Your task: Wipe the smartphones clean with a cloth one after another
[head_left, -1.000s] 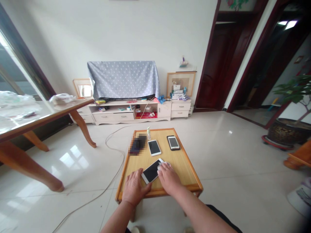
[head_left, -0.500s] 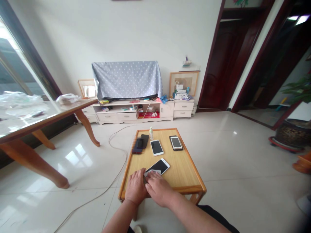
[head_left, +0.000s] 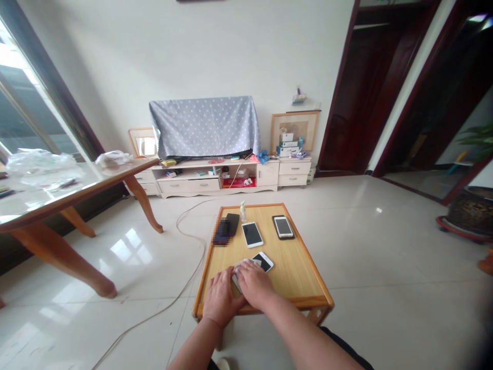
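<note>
A white smartphone (head_left: 266, 262) with a dark screen lies slantwise on the small wooden table (head_left: 292, 267), its near end mostly hidden by my hands. My left hand (head_left: 219, 297) is at the phone's near-left end, fingers curled against its edge. Under the fingers of my right hand (head_left: 254, 285), a crumpled white wipe (head_left: 242, 265) is pressed on the screen. Beyond it lies a second white smartphone (head_left: 252, 235). A small clear spray bottle (head_left: 243, 212) stands behind that one.
To the right, another white phone (head_left: 283, 226) rests on a black case. A dark, partly pixelated item (head_left: 227, 229) lies at the table's left. A cable (head_left: 165, 308) runs over the floor. On the left stands a larger table (head_left: 96, 182); a low cabinet (head_left: 188, 186) lines the wall.
My right hand and the wipe have slid farther up the phone's screen, covering more of it. My left hand stays at the near end. The view has shifted slightly.
</note>
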`<state>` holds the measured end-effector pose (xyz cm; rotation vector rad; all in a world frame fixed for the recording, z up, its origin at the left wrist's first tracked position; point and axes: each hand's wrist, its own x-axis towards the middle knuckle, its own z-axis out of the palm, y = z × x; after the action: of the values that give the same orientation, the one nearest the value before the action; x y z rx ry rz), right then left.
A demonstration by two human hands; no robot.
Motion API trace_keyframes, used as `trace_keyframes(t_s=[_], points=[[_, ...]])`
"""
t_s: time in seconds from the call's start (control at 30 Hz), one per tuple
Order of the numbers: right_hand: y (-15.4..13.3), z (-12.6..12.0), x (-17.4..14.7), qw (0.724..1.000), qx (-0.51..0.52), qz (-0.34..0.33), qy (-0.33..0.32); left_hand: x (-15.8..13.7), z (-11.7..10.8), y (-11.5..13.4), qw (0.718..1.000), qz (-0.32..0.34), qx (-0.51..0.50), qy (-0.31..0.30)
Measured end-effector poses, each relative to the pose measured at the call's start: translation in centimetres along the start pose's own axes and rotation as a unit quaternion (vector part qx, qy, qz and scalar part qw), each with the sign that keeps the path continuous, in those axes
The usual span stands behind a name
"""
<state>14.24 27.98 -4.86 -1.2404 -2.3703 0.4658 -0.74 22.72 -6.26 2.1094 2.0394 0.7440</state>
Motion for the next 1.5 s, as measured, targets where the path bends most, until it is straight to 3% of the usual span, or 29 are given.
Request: trace_keyframes(t_s=[0.13,0.3,0.53,0.6,0.73,0.83,1.03,1.23,1.5], points=[[0.4,0.3,0.5,0.997,-0.017,0.070,0.019,-0.1,0.0,0.0,1.000,0.001,0.009,0.002],[-1.6,1.9,-0.8,1.000,0.024,0.007,-0.017,-0.2,0.0,-0.5,0.999,0.008,0.040,0.001],[-1.5,0.2,-0.6,0.997,0.038,-0.059,-0.036,0.1,0.0,-0.2,0.998,-0.017,0.056,0.010],[-0.4,-0.1,0.1,0.999,0.026,-0.040,-0.026,0.1,-0.2,0.1,0.999,-0.017,0.048,0.013],[2.2,-0.3,1.5,0.998,-0.016,0.062,0.011,0.0,-0.5,0.4,0.999,-0.016,0.042,0.021],[2.5,0.0,1.5,0.994,-0.029,0.107,0.023,0.0,-0.5,0.4,0.999,-0.014,0.041,0.026],[0.6,1.0,0.2,1.000,0.018,-0.015,-0.008,0.0,-0.6,0.1,1.000,-0.015,0.026,0.011],[2.4,-0.2,1.3,0.993,-0.023,0.111,0.028,0.0,-0.8,0.4,0.999,-0.013,0.029,0.014],[-1.6,1.4,-1.6,0.997,0.056,-0.047,-0.037,0.0,-0.3,-0.4,0.999,-0.007,0.041,-0.002]])
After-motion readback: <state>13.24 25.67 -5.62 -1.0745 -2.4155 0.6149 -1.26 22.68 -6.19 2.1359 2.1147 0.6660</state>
